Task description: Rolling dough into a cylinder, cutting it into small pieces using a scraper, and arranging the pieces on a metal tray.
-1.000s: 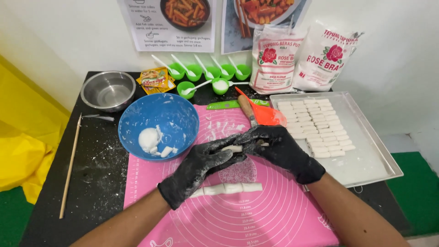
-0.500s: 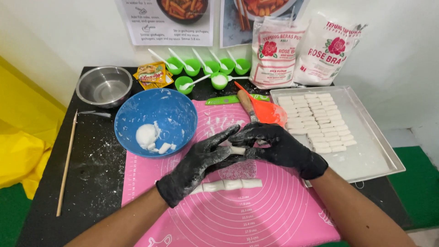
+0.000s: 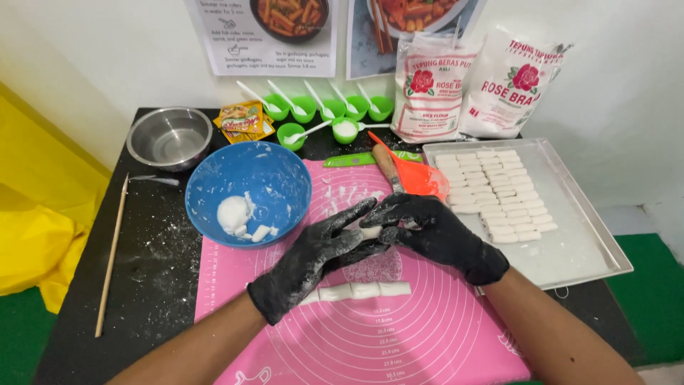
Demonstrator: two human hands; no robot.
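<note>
Both my hands wear black gloves dusted with flour. My left hand and my right hand meet over the pink silicone mat, pinching one small white dough piece between their fingertips. Just below them a short row of cut white dough pieces lies on the mat. To the right a metal tray holds several rows of finished white dough pieces.
A blue bowl with dough lumps sits at the mat's upper left, a steel bowl behind it. An orange scraper, green knife, green cups with spoons, two flour bags and a wooden stick surround the mat.
My hands stay together on the dough piece, shifting slightly; the fingers have rolled it a little. The row of cut pieces has not moved.
</note>
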